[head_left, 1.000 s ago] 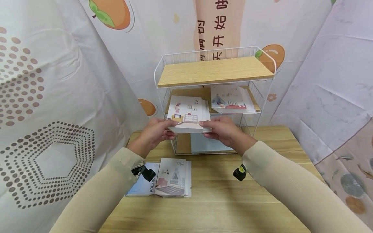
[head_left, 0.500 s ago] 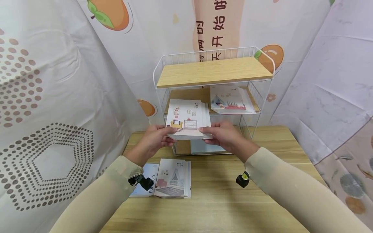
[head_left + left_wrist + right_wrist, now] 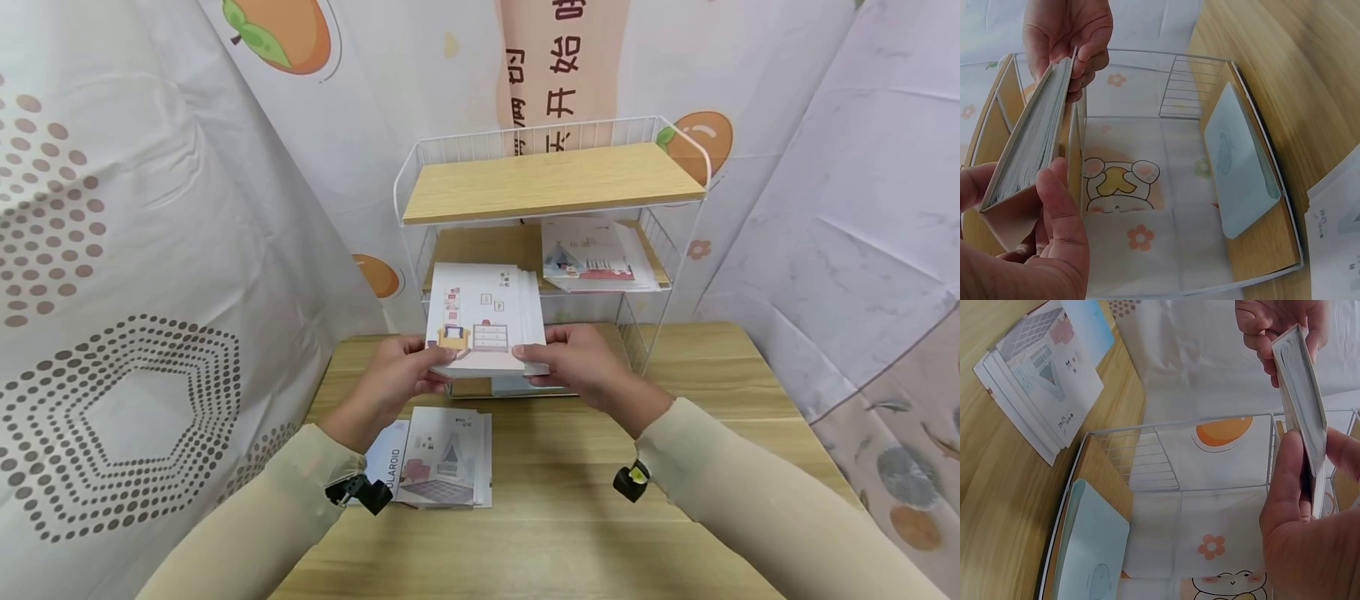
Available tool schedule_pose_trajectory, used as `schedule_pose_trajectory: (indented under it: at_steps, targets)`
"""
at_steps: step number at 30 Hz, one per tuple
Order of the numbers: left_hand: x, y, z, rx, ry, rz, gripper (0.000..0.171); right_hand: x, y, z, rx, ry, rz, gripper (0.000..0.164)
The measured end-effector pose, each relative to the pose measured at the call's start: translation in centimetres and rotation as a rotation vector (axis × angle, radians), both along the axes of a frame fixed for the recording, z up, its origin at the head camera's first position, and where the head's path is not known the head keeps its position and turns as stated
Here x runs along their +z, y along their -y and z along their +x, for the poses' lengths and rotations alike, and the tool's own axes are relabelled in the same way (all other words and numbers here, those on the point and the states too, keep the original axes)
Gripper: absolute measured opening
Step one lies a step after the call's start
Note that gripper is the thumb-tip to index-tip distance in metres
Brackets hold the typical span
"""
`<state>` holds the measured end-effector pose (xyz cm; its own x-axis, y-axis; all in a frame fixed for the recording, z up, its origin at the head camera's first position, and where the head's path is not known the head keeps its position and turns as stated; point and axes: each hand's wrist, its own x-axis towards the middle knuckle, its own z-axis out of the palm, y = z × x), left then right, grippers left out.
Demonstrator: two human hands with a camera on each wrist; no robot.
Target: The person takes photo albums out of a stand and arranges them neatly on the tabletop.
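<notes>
Both hands hold a white book (image 3: 480,304) with drawings of a yellow chair and a chest of drawers on its cover. It is in front of the rack's middle shelf in the head view, and a second white edge shows along its right side. My left hand (image 3: 393,375) grips the near left corner, thumb on top and fingers underneath. At the near right corner, my right hand (image 3: 588,362) grips in the same way. The left wrist view shows the thick page block (image 3: 1032,134) between the covers. In the right wrist view, the book (image 3: 1302,387) appears edge-on between both hands.
A white wire rack (image 3: 555,179) with wooden shelves stands at the back. White books (image 3: 588,250) lie at its middle shelf's right; a pale blue book (image 3: 1238,162) lies on the bottom shelf. White books (image 3: 446,458) lie beside a blue POLAROID book (image 3: 386,458) on the table's left.
Both hands have drawn the white book toward the person and slightly down, away from the middle shelf. The other books have stayed in place.
</notes>
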<state>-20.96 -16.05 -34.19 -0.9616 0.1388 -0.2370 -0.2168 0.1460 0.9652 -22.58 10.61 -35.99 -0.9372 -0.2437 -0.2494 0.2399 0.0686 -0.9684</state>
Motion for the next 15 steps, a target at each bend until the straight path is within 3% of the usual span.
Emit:
schedule_pose_trajectory:
  at_steps: [7, 15]
  targets:
    - [-0.7, 0.0, 1.1, 0.024, -0.039, -0.054, 0.039, -0.9, 0.0, 0.6, -0.002, -0.041, 0.017, 0.039]
    - [-2.0, 0.0, 2.2, 0.038, -0.048, -0.048, 0.039, -2.0, 0.2, 1.7, 0.001, -0.071, 0.071, 0.039]
